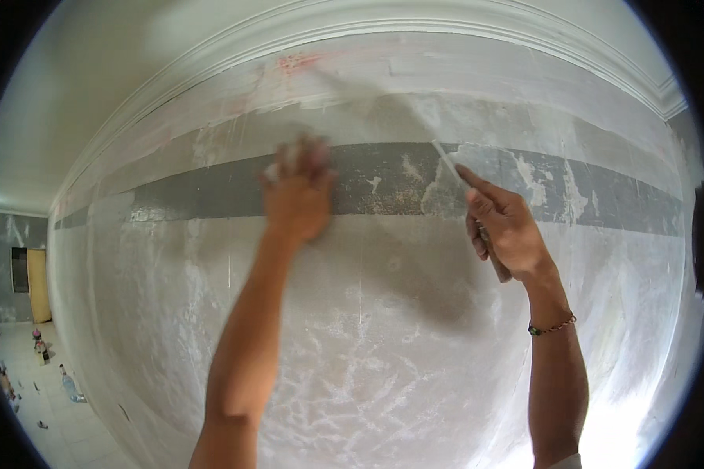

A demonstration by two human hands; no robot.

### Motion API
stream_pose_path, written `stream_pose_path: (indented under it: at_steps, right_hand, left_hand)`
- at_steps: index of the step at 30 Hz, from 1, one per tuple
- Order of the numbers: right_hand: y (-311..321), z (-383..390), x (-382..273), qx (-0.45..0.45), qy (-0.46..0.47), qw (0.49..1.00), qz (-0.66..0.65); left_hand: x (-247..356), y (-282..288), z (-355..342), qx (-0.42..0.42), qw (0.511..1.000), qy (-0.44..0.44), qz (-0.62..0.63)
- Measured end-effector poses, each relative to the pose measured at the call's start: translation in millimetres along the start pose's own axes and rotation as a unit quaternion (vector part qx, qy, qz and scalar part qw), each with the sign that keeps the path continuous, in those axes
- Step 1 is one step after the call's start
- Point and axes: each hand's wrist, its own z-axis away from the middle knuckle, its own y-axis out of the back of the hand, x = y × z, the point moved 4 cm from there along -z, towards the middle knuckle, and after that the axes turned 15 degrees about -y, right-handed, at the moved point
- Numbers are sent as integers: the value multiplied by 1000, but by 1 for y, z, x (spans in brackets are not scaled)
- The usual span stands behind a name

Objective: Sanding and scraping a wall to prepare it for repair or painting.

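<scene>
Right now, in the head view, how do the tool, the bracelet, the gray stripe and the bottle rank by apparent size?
1. Gray stripe
2. Tool, partly hidden by the hand
3. Bracelet and bottle: too alike to rank; the bottle is farther away.

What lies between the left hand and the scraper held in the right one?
In the head view, no loose object: only a dark gray band of wall with pale worn patches shows between the left hand and the scraper.

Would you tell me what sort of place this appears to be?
Probably a room under renovation: a patchy wall with a dark grey band, white moulding above it, and a thin-bladed tool in the right hand.
</scene>
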Motion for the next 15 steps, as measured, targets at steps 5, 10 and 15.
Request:
stream_pose_path:
  at_steps: [5,10,15]
  right_hand:
    - [-6,-22,6,-37,-25,998,33]
    - [14,-27,14,-65,1,991,-115]
    - [7,-23,16,-89,10,990,-110]
  left_hand:
    - [1,-5,23,49,997,61,2]
    - [23,-4,13,28,995,-92,35]
    - [-26,-2,11,77,992,98,22]
